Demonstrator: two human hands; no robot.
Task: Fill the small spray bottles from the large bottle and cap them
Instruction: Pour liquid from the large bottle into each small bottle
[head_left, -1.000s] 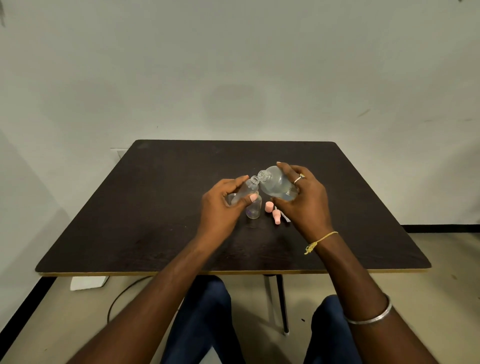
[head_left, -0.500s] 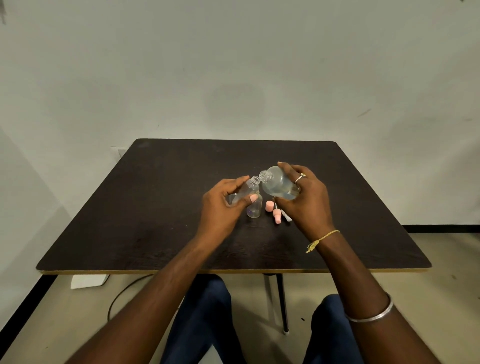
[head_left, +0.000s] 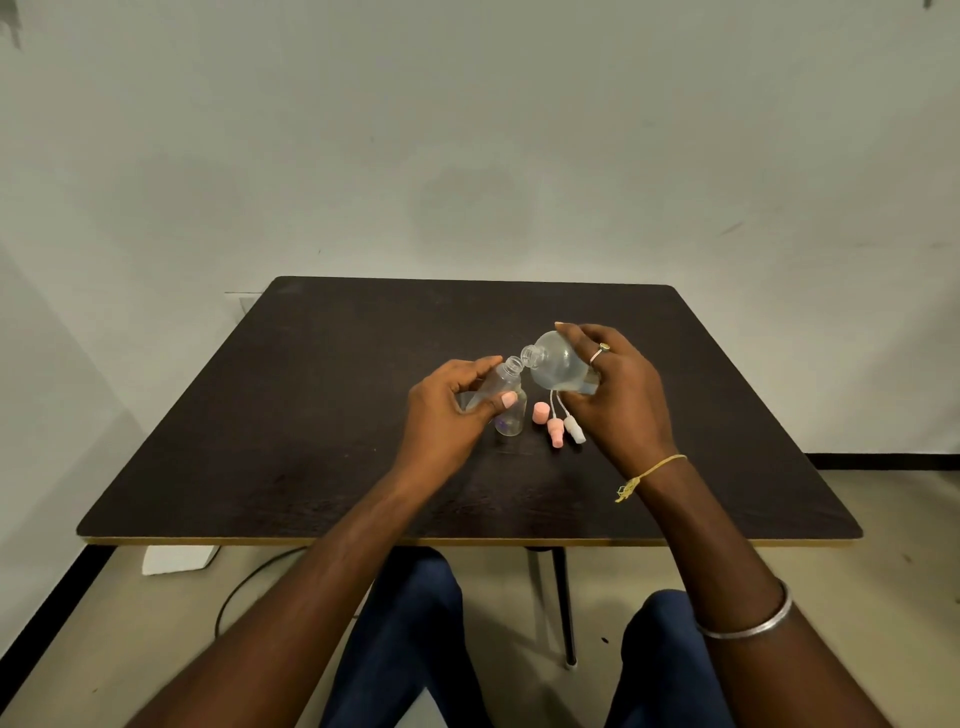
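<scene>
My right hand (head_left: 618, 395) grips the large clear bottle (head_left: 556, 366), tipped to the left with its open neck just above the mouth of a small clear bottle (head_left: 496, 384). My left hand (head_left: 447, 410) holds that small bottle tilted towards the large one, above the dark table (head_left: 311, 415). A second small clear bottle (head_left: 511, 421) stands uncapped on the table right behind my left thumb. A pink cap (head_left: 541, 412), a pink spray head (head_left: 555, 433) and a white spray head (head_left: 574, 429) with thin tubes lie on the table under the large bottle.
The table stands against a pale wall. Below its front edge are my knees in blue trousers, a thin black table leg (head_left: 563, 603), a white block (head_left: 176, 558) and a dark cable (head_left: 244, 587) on the floor.
The large bottle's neck has come a little closer to the small bottle's mouth. Both hands otherwise stay in place.
</scene>
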